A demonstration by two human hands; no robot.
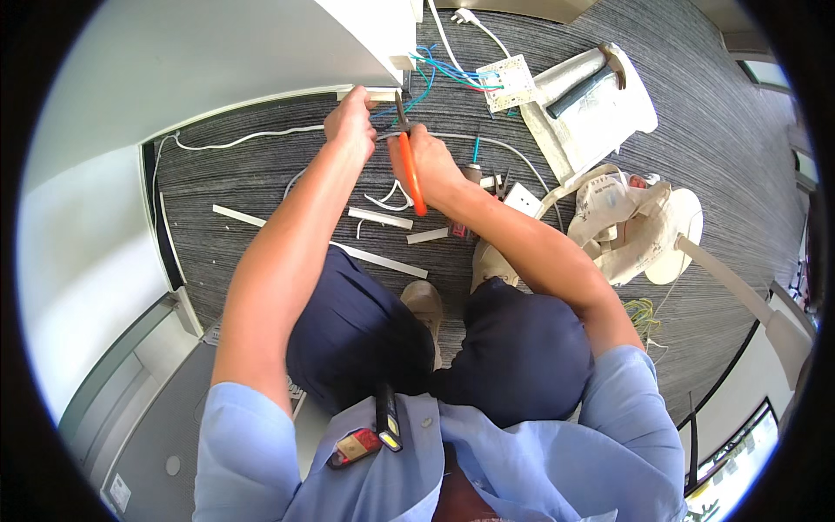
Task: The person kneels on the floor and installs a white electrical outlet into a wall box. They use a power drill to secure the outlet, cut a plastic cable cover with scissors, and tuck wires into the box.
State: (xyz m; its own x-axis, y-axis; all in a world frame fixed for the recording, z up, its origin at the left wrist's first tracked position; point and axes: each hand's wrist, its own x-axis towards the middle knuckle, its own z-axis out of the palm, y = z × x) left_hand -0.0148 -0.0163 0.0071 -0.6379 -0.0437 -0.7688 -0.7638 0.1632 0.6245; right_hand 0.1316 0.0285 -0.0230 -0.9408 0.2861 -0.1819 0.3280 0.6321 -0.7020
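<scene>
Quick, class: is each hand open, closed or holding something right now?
Left hand: closed, holding a narrow, white, plastic-looking strip.
Right hand: closed, holding a long orange-handled tool with dark metal jaws.

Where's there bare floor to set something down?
The widest bare carpet lies right of the hammer, above the round white disc. A smaller patch sits left of the left forearm, between the white cable and a pale strip. It's crowded between the right hand and the shoes, where short strips lie.
</scene>
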